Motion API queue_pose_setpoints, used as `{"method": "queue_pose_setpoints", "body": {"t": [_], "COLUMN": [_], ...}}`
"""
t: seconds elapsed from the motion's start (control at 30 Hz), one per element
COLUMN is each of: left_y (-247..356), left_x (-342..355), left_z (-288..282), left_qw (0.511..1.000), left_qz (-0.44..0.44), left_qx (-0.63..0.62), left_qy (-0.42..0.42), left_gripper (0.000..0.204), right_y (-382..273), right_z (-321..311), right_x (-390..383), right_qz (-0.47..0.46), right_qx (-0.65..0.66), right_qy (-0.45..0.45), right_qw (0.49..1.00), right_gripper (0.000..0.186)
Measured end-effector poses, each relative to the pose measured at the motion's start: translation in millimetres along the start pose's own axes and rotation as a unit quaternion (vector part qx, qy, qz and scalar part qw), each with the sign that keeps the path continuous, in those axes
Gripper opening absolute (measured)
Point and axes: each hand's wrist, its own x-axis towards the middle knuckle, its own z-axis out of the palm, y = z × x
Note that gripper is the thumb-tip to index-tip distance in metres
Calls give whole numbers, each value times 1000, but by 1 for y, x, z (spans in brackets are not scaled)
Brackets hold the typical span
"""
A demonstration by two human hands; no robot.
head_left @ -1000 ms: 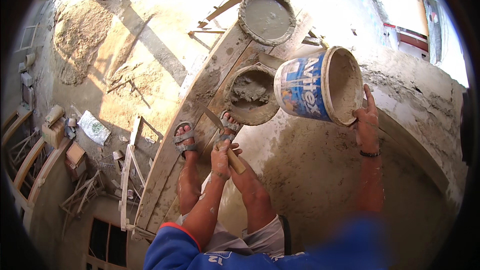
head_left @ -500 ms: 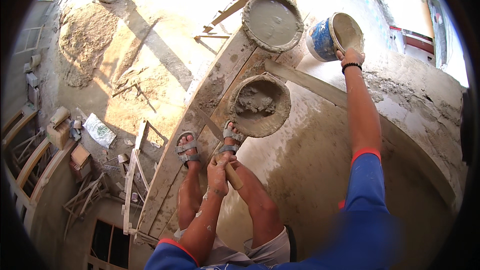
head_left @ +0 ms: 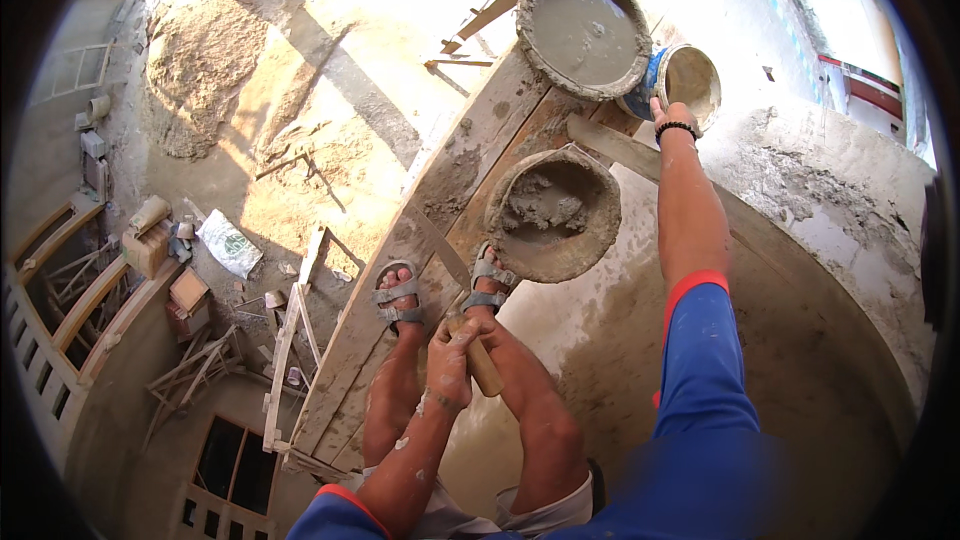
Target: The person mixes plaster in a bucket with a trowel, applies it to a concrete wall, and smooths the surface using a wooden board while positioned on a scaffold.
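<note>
My left hand (head_left: 452,358) is closed around the wooden handle of a trowel (head_left: 437,245), above my lower legs, its blade pointing away toward the planks. At the far right my right arm is stretched out, and my right hand (head_left: 676,118) grips the rim of a blue and white bucket (head_left: 693,85). That bucket is tilted with its mouth turned toward me, its inside coated in grey. Left of it stands a round tub (head_left: 640,60) of watery grey liquid, overlapping the bucket's side in view. Closer to me, a second tub (head_left: 612,240) holds thick wet mortar.
My sandalled feet stand on a raised plank platform (head_left: 335,380). A board (head_left: 625,155) runs from the planks toward the right, beside a curved rough wall. Down to the left lie a sand heap (head_left: 200,75), a white sack (head_left: 228,244) and wooden frames (head_left: 285,360).
My right hand has brought the bucket leftward, closer to the tub of grey liquid. My left hand keeps its hold on the trowel. The whole view has shifted slightly.
</note>
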Motion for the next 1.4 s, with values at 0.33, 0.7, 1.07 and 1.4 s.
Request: {"method": "queue_pose_setpoints", "body": {"t": [0.33, 0.7, 1.07, 1.4], "left_y": [-8, -51, -25, 12], "left_x": [3, -22, 1, 213], "left_z": [-3, -14, -46, -5], "left_qw": [999, 967, 965, 844], "left_qz": [33, 13, 91, 234], "left_qx": [5, 196, 241, 480], "left_qy": [-5, -162, -55, -56], "left_gripper": [25, 54, 55, 61], "right_y": [1, 76, 66, 36], "right_z": [-52, 27, 26, 73], "right_x": [-219, -462, -256, -296], "right_qz": [-202, -311, -374, -394], "right_qx": [542, 329, 0, -99], "right_qy": [-72, -276, -113, -96], "right_qw": [813, 848, 921, 909], "right_gripper": [50, 64, 26, 18]}}
